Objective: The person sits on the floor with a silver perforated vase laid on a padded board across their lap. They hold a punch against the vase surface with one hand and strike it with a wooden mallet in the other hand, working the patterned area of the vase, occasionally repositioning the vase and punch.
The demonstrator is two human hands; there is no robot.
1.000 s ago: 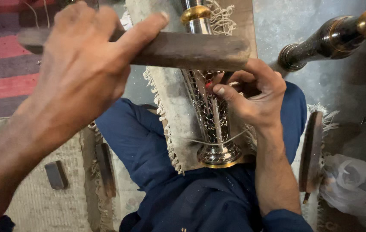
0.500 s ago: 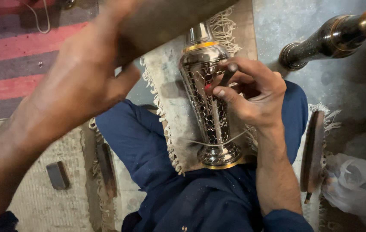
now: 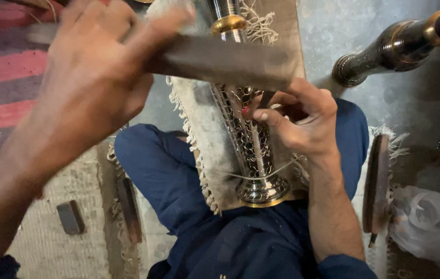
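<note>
tall silver engraved metal vase (image 3: 248,139) lies lengthwise on a fringed beige cloth (image 3: 204,139) over the blue-trousered lap (image 3: 168,170). the right hand (image 3: 297,121) pinches a small tool against its side, fingers curled. the left hand (image 3: 93,77) grips a dark flat wooden bar (image 3: 220,62) crossing above the vase's neck. a second dark vase (image 3: 395,46) lies well apart on the floor.

My silver vase (image 3: 251,150) at the centre of the frame shines, its body covered in a dark engraved lattice, with a gold band near the neck and a gold rim at the foot. The block (image 3: 220,62) across the top is dull grey-brown. The cloth (image 3: 207,155) under the vase is beige with pale fringe. My trousers (image 3: 168,181) are deep blue. The rug (image 3: 3,77) at upper left runs in pink and purple-grey stripes. At upper right lies a dark vase (image 3: 395,49) with gold bands.
</note>
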